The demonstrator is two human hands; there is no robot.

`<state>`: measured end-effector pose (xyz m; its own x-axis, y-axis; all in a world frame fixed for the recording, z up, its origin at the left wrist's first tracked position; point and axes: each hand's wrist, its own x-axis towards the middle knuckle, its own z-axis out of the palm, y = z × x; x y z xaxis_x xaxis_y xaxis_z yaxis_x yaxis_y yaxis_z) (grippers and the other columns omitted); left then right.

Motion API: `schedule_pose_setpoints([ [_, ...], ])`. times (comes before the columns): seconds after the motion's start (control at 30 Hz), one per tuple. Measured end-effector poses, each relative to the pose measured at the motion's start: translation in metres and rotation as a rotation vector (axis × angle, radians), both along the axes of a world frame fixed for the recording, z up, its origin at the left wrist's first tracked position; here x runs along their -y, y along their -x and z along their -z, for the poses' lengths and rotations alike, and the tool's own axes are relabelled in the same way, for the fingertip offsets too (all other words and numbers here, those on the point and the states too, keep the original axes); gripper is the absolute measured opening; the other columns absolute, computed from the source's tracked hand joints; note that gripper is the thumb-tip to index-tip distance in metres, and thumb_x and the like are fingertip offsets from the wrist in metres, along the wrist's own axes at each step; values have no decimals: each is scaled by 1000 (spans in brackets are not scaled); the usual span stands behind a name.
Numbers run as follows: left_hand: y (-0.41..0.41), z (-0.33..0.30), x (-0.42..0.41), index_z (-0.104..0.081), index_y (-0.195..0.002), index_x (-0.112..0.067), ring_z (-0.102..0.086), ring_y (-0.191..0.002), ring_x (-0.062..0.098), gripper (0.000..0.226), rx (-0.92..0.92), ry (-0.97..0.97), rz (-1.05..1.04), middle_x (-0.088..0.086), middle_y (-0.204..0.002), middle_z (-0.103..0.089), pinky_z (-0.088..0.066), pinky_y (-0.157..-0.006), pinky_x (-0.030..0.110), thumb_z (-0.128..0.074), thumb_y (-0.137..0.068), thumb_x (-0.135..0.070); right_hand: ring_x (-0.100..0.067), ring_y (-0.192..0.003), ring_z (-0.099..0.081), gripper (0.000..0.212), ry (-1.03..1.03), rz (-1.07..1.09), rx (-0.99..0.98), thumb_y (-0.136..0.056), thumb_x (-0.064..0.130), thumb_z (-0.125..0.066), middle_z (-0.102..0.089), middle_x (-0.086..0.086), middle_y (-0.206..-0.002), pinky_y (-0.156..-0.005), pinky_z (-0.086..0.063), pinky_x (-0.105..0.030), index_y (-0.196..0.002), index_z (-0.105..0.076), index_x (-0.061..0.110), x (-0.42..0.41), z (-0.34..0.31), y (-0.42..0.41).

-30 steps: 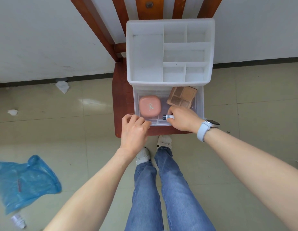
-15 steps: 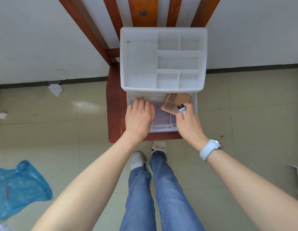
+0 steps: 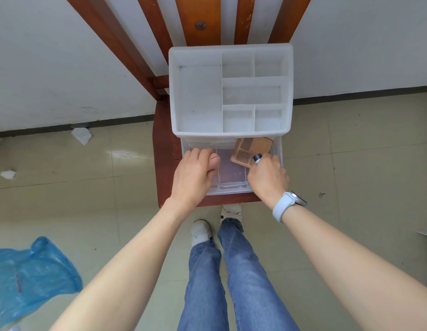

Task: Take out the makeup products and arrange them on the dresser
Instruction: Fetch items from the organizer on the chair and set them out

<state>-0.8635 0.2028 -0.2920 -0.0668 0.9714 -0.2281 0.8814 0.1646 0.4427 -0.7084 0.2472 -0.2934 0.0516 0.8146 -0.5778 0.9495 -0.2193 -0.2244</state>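
A white makeup organizer (image 3: 198,96) with bare top compartments stands on a red-brown wooden chair (image 3: 163,149). Its clear bottom drawer (image 3: 231,185) is pulled out toward me. My left hand (image 3: 195,175) reaches into the drawer's left side, fingers curled down over the spot where the pink compact lay; the compact itself is hidden beneath the hand. My right hand (image 3: 267,177) grips a small white tube with a black cap (image 3: 257,157), held over the near edge of a brown eyeshadow palette (image 3: 252,148) at the drawer's right back.
A blue plastic bag (image 3: 33,273) lies on the tiled floor at lower left, and paper scraps (image 3: 81,135) lie near the wall. My legs and white shoes (image 3: 200,231) are just in front of the chair. The chair back rises behind the organizer.
My left hand moved from the drawer's front edge onto the pink compact and curled over it. My right hand lifted the small tube from the drawer front and carried it toward the palette.
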Motion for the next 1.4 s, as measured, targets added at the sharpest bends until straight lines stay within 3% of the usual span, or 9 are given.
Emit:
schedule_pose_setpoints([
  [0.1, 3, -9, 10, -56, -111, -16, -51, -92, 17, 34, 233, 25, -357, -1, -103, -59, -41, -78, 28, -67, -78, -20, -40, -96, -59, 33, -11, -57, 93, -90, 16, -50, -46, -19, -118, -62, -34, -35, -118, -44, -1, 1, 6, 3],
  [0.23, 6, -14, 24, -55, -118, -17, -48, -93, 9, 44, 351, 39, -631, -10, -105, -53, -36, -82, 22, -70, -77, -24, -36, -91, -62, 41, -50, -248, 184, -95, 25, -46, -46, -16, -120, -58, -34, -34, -125, -37, -1, 7, 15, 8],
  [0.37, 9, -12, 28, -55, -117, -20, -51, -93, 12, 43, 451, 92, -787, -11, -102, -55, -37, -80, 23, -71, -77, -25, -35, -83, -62, 39, -113, -376, 166, -96, 29, -43, -47, -14, -116, -56, -33, -32, -127, -40, 7, 10, 15, 11],
  [0.47, 13, -10, 29, -55, -114, -22, -55, -94, 17, 41, 548, 117, -921, -7, -98, -57, -44, -81, 28, -72, -76, -24, -39, -85, -61, 41, -127, -258, 109, -93, 37, -49, -47, -15, -115, -57, -33, -34, -120, -44, 6, 9, 14, 16],
  [0.67, 19, -4, 37, -55, -108, -23, -58, -96, 20, 34, 667, 175, -1017, -1, -101, -61, -48, -90, 37, -72, -78, -20, -40, -97, -59, 58, -3, -56, 31, -83, 49, -60, -46, -14, -119, -68, -41, -38, -115, -43, 4, 5, 21, 25],
  [0.83, 23, -2, 38, -56, -110, -18, -58, -90, 14, 32, 813, 164, -1052, -3, -98, -62, -47, -81, 27, -69, -81, -14, -40, -103, -57, 62, 69, 54, -4, -80, 45, -66, -46, -15, -120, -73, -43, -37, -117, -40, 2, 8, 20, 38],
  [1.03, 27, -1, 39, -56, -116, -11, -58, -91, 16, 34, 912, 156, -1068, 5, -104, -62, -48, -82, 28, -66, -83, -10, -36, -97, -58, 36, 95, 139, -125, -87, 28, -58, -60, -15, -111, -70, -40, -35, -112, -45, 5, 10, 20, 38],
  [1.2, 28, 0, 40, -56, -115, -11, -57, -94, 19, 33, 975, 169, -1085, 8, -107, -61, -47, -87, 35, -65, -84, -8, -35, -89, -58, 32, 167, 184, -229, -84, 33, -59, -54, -13, -107, -67, -38, -30, -100, -56, 6, 11, 23, 40],
  [1.4, 29, 4, 40, -56, -113, -12, -58, -92, 17, 31, 976, 160, -1074, 7, -105, -62, -48, -83, 30, -66, -83, -9, -28, -71, -56, 12, 179, 320, -411, -82, 20, -58, -55, -4, -77, -61, -41, -31, -84, -48, 13, 14, 30, 63],
])
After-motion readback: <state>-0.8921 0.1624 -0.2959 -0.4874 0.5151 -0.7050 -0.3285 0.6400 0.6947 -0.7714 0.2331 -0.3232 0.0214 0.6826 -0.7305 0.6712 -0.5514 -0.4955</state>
